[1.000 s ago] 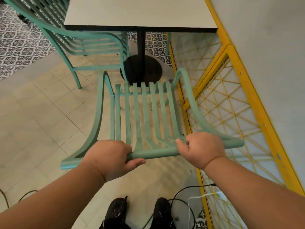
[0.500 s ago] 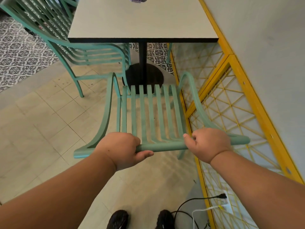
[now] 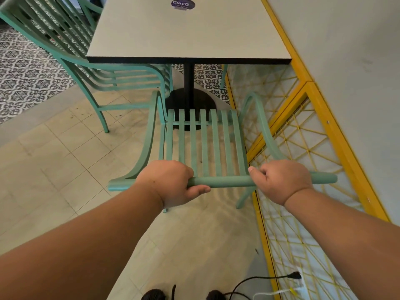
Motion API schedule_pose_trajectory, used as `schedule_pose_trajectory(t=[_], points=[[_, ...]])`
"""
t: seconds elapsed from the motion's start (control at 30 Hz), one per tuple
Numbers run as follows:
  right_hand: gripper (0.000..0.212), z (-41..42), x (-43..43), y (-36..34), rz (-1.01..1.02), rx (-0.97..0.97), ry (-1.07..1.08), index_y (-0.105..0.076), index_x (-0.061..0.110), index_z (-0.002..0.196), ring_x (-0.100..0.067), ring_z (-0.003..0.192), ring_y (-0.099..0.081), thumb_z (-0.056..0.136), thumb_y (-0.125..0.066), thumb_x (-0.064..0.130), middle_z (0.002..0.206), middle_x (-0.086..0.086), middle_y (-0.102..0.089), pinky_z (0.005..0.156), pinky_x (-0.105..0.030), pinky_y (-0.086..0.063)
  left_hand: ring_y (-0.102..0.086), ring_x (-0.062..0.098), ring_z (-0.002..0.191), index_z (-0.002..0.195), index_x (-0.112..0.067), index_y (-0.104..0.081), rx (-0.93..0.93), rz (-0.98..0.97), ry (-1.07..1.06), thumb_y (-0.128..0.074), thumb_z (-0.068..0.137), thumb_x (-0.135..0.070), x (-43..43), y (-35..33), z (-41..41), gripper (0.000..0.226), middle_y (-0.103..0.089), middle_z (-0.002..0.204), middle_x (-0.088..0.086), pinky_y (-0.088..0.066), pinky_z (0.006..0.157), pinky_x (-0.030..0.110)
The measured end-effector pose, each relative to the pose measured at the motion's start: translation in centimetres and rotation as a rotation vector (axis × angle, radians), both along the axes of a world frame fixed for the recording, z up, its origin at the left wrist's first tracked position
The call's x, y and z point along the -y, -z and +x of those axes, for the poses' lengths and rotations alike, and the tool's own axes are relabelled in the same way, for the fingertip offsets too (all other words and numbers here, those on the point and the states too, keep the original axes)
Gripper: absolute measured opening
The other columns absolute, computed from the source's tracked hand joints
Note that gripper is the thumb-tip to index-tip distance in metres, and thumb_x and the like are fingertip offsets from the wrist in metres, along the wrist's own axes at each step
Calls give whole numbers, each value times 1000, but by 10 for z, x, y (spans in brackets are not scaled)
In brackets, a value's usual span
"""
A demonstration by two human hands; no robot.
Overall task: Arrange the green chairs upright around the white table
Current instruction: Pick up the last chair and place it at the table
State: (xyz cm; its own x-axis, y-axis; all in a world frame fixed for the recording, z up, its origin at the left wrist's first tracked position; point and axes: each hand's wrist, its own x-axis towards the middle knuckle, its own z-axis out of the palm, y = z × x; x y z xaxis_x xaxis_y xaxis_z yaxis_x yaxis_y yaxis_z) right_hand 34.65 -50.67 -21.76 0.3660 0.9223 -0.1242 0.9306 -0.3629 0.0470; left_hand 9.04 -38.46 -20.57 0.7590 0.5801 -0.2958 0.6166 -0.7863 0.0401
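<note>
Your left hand (image 3: 171,182) is wrapped round the top rail (image 3: 227,182) of the green chair (image 3: 203,144), fingers curled over it and thumb beneath. Your right hand (image 3: 281,180) grips the same rail, further along toward the yellow lattice frame (image 3: 303,137). The chair sits on the near side of the counter (image 3: 184,33), its slatted back toward you and its front end facing the counter's black pedestal (image 3: 190,100). It lies just short of the counter's near edge. You cannot tell whether all its legs are on the floor. A second green chair (image 3: 86,68) stands upright at the counter's left side, its seat reaching under the counter's edge. A round sticker (image 3: 183,4) lies at the counter's far end.
</note>
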Motion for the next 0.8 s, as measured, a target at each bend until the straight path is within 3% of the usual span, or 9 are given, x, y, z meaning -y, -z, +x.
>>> schedule_pose_trajectory(t=[0.27, 0.37, 0.43, 0.53, 0.6, 0.63, 0.67, 0.73, 0.8], points=[[73, 13, -7, 2, 6, 35, -42, -59, 18, 61, -16, 51, -53, 89, -16, 70, 53, 2, -55, 50, -32, -47, -60, 12, 56, 73, -30, -57, 18, 1, 10, -26, 81, -89, -8, -1, 12, 67, -61, 63, -6, -52, 50, 29], [90, 16, -7, 0, -24, 27, -70, -56, 19, 62, -14, 53, -53, 74, 1, 88, 57, 3, -55, 47, -29, -36, -61, 12, 57, 74, -30, -58, 39, 4, -3, -26, 79, -91, -10, 2, 13, 68, -62, 64, -7, -54, 52, 30], [101, 17, -10, -4, -73, -27, -99, -56, 23, 66, -13, 56, -56, 61, 8, 100, 61, 3, -57, 49, -30, -39, -60, 11, 58, 74, -31, -56, 51, -4, -25, -27, 77, -92, -10, 0, 13, 68, -61, 65, -8, -55, 53, 30], [112, 16, -15, -15, -183, -106, -120, -66, 31, 94, -16, 81, -62, 52, 6, 106, 86, 5, -67, 73, -39, -53, -60, 11, 60, 76, -32, -56, 35, -41, -84, -28, 72, -96, -8, -1, 13, 70, -61, 68, -9, -58, 57, 32], [124, 13, -15, -22, -140, -88, -156, -59, 29, 129, -22, 110, -58, 51, -2, 107, 118, 2, -65, 95, -45, -48, -59, 10, 67, 83, -33, -59, 37, -61, -147, -33, 67, -98, -8, -7, 10, 72, -61, 73, -10, -57, 61, 32], [126, 8, -15, -25, -97, -89, -183, -53, 29, 137, -24, 116, -55, 51, -7, 107, 125, 2, -62, 99, -46, -46, -58, 10, 72, 89, -35, -61, 68, -31, -166, -36, 65, -98, -9, -10, 7, 73, -60, 77, -12, -56, 66, 32], [124, 1, -15, -26, -75, -107, -201, -53, 29, 136, -23, 115, -55, 51, -10, 108, 124, 3, -62, 97, -45, -48, -57, 10, 80, 97, -36, -62, 96, 23, -169, -36, 63, -99, -11, -13, 1, 76, -60, 82, -14, -53, 72, 33], [115, -15, -17, -26, -128, -153, -187, -63, 28, 109, -18, 93, -61, 49, -7, 108, 102, 4, -66, 79, -41, -55, -57, 13, 90, 107, -37, -62, 49, 91, -198, -28, 59, -104, -17, -13, -13, 89, -63, 92, -14, -49, 80, 35], [105, -24, -20, -20, -193, -125, -171, -60, 26, 78, -15, 68, -61, 49, 1, 107, 76, 5, -63, 60, -35, -56, -60, 12, 78, 97, -31, -66, -68, 14, -274, -18, 54, -107, -21, -9, -23, 100, -66, 83, -10, -52, 69, 31]])
